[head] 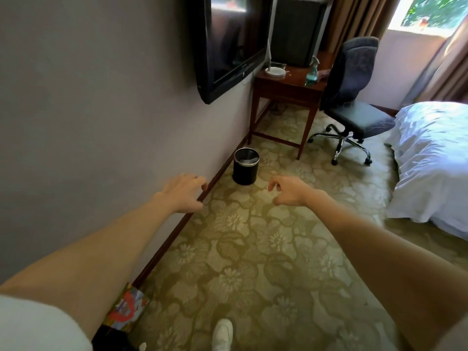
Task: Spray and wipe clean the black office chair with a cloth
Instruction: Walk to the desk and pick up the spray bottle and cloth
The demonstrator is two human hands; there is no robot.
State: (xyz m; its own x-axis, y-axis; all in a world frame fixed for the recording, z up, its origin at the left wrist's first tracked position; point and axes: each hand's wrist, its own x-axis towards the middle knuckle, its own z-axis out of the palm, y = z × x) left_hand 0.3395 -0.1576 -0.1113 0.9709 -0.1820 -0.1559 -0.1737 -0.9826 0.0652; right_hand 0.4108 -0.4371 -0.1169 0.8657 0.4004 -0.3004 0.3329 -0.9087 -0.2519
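Head view, the only one.

- Your left hand (183, 192) and right hand (288, 192) reach forward over the patterned carpet (253, 262). They are apart from each other, fingers loosely curled, and neither holds anything.
- The black office chair (359, 117) stands at the far end of the room, well apart from both hands. It sits just beside the wooden desk (283, 88), between the desk and the bed (435, 153), with its seat turned toward the bed.
- A spray bottle (312, 73) with bluish liquid stands upright on the desk top near the chair's backrest. Nothing touches it.
- You cannot make out a cloth with any certainty; the clutter at the desk edge is too small to read.
- A black waste bin (245, 169) stands on the carpet by the skirting, between you and the desk. A wall-mounted television (228, 41) hangs on your left.
- One white shoe (222, 335) shows at the bottom edge.

Progress, as a judgement: nothing is done yet. The bottle is not picked up, no cloth is in hand, and the chair shows no sign of wetting that you could read from here. All of it is left: cross the room, take up bottle and cloth, spray, then wipe seat and back.
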